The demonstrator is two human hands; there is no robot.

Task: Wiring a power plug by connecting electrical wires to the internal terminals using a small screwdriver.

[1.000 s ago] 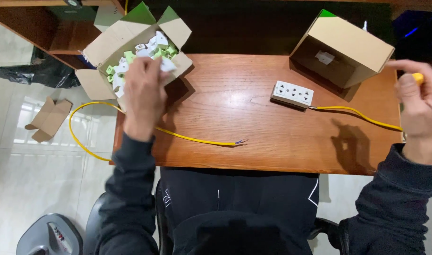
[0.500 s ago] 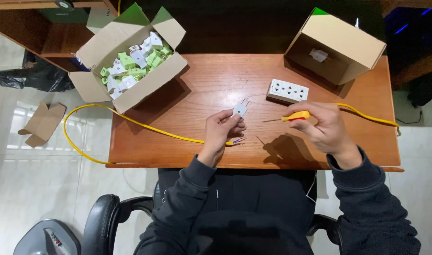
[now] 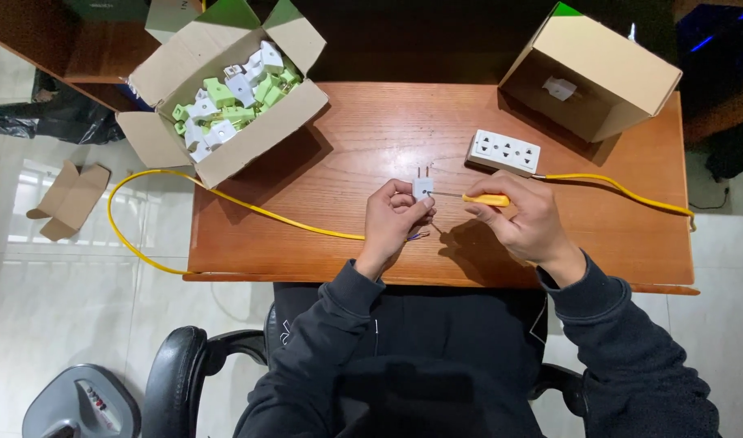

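Hands now meet over the table: a second ago our left reached into the box, and now our left hand pinches a white plug, prongs up, while our right hand grips a screwdriver aimed at it. Whether the tip touches the plug's screw is too small to see; the cable end hides behind our left fingers.

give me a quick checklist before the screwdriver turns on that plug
1. Left hand grips the small white two-pin plug: ok.
2. Right hand holds the yellow-handled screwdriver: ok.
3. Screwdriver tip meets the plug's face: ok; seated in the screw: cannot tell.
4. Stripped end of the yellow cable lies by the left hand, outside the plug: not ok.
5. White rectangular socket strip sits apart from the hands: ok.
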